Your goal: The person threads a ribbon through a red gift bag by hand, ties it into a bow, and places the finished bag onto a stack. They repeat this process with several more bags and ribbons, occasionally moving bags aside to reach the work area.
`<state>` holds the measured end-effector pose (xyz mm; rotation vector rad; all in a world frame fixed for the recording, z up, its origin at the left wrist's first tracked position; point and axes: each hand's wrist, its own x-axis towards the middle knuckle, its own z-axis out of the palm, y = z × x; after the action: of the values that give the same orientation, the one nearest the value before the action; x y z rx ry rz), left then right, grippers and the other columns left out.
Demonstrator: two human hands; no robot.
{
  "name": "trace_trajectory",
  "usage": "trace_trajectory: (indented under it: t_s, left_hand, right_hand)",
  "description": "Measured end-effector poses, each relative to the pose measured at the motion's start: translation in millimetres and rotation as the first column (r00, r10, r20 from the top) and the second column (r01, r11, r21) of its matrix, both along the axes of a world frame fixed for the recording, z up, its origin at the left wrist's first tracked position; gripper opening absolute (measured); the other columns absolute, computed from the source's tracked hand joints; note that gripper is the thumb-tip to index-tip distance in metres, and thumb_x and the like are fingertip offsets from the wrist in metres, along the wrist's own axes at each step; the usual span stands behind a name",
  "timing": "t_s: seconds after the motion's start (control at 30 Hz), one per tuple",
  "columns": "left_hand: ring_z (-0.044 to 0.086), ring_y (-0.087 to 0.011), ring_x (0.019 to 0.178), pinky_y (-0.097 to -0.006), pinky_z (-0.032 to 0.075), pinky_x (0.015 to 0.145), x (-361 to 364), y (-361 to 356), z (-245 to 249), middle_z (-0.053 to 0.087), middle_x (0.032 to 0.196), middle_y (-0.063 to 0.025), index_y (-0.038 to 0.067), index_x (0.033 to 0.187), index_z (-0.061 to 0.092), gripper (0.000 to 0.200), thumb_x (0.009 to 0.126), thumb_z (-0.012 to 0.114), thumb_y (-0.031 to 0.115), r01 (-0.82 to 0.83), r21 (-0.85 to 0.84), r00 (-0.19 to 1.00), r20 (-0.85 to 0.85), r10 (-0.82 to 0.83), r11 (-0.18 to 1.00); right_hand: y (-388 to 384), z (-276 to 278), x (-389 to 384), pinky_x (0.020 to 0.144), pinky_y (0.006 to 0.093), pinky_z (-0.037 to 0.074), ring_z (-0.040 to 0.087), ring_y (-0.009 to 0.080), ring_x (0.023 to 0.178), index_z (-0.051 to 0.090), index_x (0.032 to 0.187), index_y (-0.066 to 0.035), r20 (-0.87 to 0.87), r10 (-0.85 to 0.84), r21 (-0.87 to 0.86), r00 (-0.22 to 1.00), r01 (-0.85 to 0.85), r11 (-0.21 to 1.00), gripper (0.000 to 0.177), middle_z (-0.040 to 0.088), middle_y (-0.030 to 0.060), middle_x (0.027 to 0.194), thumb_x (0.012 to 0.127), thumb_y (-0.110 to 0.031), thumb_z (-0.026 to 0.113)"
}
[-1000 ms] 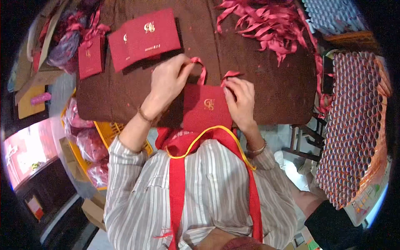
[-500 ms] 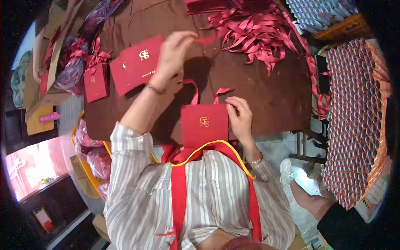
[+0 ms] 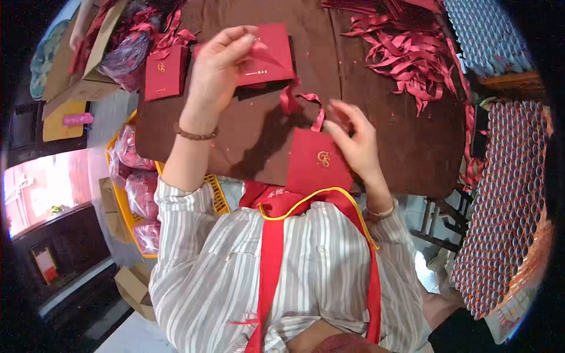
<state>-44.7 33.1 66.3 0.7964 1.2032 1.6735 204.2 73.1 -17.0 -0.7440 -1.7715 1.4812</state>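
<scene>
My left hand [image 3: 220, 67] is raised over the left part of the table. Its fingers pinch a red ribbon [image 3: 288, 97], which hangs down to the right. In front of my body stands a red paper bag [image 3: 315, 159] with a gold logo, its lower part against my apron. A loop of ribbon [image 3: 319, 112] rises from its top edge. At the bag's upper right corner is my right hand [image 3: 356, 138], thumb and fingers apart, with the thumb over the corner. The hand hides that corner.
Larger red bags [image 3: 271, 53] lie behind my left hand, beside a smaller red bag [image 3: 165, 73]. A heap of red ribbons [image 3: 412, 62] is at the back right. Stacked tubes [image 3: 500, 206] stand at the right, a yellow crate [image 3: 147, 182] at the left. A cardboard box [image 3: 103, 59] is farther back.
The view has shifted left. My left hand has drawn the ribbon away from the heap, leftward and nearer the bag. My right hand's thumb and fingers have spread at the bag's corner.
</scene>
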Motion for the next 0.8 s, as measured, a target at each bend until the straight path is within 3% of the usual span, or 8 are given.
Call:
trace_trajectory:
  t_s: [0.07,0.1,0.2,0.27,0.3,0.43,0.67,0.8]
  left_hand:
    - [0.060,-0.0084,0.083,-0.0195,0.043,0.068,12,0,-1,0.064,0.090,-0.0029,0.003,0.103,0.060,0.019,0.085,0.059,0.010,0.079,0.005,0.997,0.017,-0.079,0.997]
    - [0.060,-0.0084,0.083,-0.0195,0.043,0.068,19,-1,0,0.064,0.090,-0.0029,0.003,0.103,0.060,0.019,0.085,0.059,0.010,0.079,0.011,0.997,0.017,-0.079,0.997]
    - [0.059,-0.0076,0.081,-0.0195,0.043,0.068,26,-2,6,0.064,0.090,-0.0021,0.003,0.102,0.061,0.019,0.084,0.060,0.009,0.000,0.054,1.000,-0.004,0.001,0.999]
    - [0.058,-0.0072,0.079,-0.0196,0.043,0.068,20,-5,7,0.064,0.090,-0.0027,0.001,0.102,0.061,0.019,0.084,0.060,0.006,-0.075,0.092,0.997,0.025,0.073,0.993]
    - [0.057,-0.0076,0.078,-0.0201,0.043,0.068,16,-5,6,0.064,0.090,-0.0044,0.000,0.108,0.058,0.025,0.084,0.060,0.005,-0.040,0.139,0.997,0.076,0.030,0.990]
    - [0.058,-0.0102,0.081,-0.0225,0.046,0.070,14,-5,-5,0.064,0.090,-0.0071,-0.001,0.116,0.052,0.032,0.085,0.058,0.006,-0.050,0.137,0.994,0.099,0.037,0.989]
    - [0.054,-0.0113,0.073,-0.0221,0.044,0.062,18,-19,7,0.061,0.094,-0.0103,-0.002,0.116,0.049,0.029,0.088,0.052,0.006,0.100,0.280,0.917,0.346,-0.197,0.955]
    - [0.036,-0.0049,0.060,-0.0160,0.032,0.052,-1,-44,27,0.051,0.095,-0.0078,-0.005,0.122,0.043,0.034,0.089,0.049,0.002,0.040,0.333,0.959,0.252,-0.130,0.942]
  right_hand:
    - [6,24,-32,0.085,0.0256,0.043,0.055,0.0138,0.098,0.047,0.121,0.002,0.066,-0.066,0.453,0.996,0.029,0.891,0.042,0.059,0.0085,0.103,0.084,-0.011,0.061]
    - [8,26,-44,0.085,0.0256,0.043,0.055,0.0138,0.098,0.047,0.121,0.002,0.066,-0.067,0.459,0.996,0.029,0.888,0.042,0.059,0.0085,0.103,0.084,-0.011,0.061]
    - [11,31,-64,0.076,0.0227,0.045,0.057,0.0119,0.084,0.045,0.121,0.001,-0.026,0.113,0.220,0.993,-0.104,0.970,0.039,0.059,0.0075,0.095,0.087,-0.012,0.058]
    - [6,33,-60,0.061,0.0181,0.043,0.053,0.0073,0.067,0.049,0.116,-0.001,-0.262,0.240,-0.319,0.935,-0.319,0.892,0.029,0.058,0.0042,0.087,0.091,-0.015,0.052]
    - [2,34,-57,0.051,0.0153,0.038,0.046,0.0035,0.056,0.053,0.108,-0.002,-0.279,0.235,-0.360,0.931,-0.328,0.873,0.022,0.057,0.0014,0.081,0.094,-0.017,0.047]
    - [-3,56,-34,0.054,0.0167,0.043,0.053,0.0048,0.059,0.055,0.108,0.000,-0.180,0.426,-0.576,0.887,-0.446,0.685,0.025,0.059,0.0021,0.081,0.094,-0.018,0.046]
    - [-63,26,-22,0.068,0.0241,0.049,0.060,0.0114,0.073,0.053,0.114,0.002,-0.141,0.684,-0.468,0.716,-0.657,0.591,0.027,0.062,0.0060,0.085,0.094,-0.014,0.045]
    - [-83,-3,-9,0.070,0.0258,0.049,0.062,0.0142,0.075,0.056,0.108,0.004,0.054,0.698,-0.273,0.714,-0.661,0.698,0.025,0.063,0.0073,0.081,0.093,-0.013,0.045]
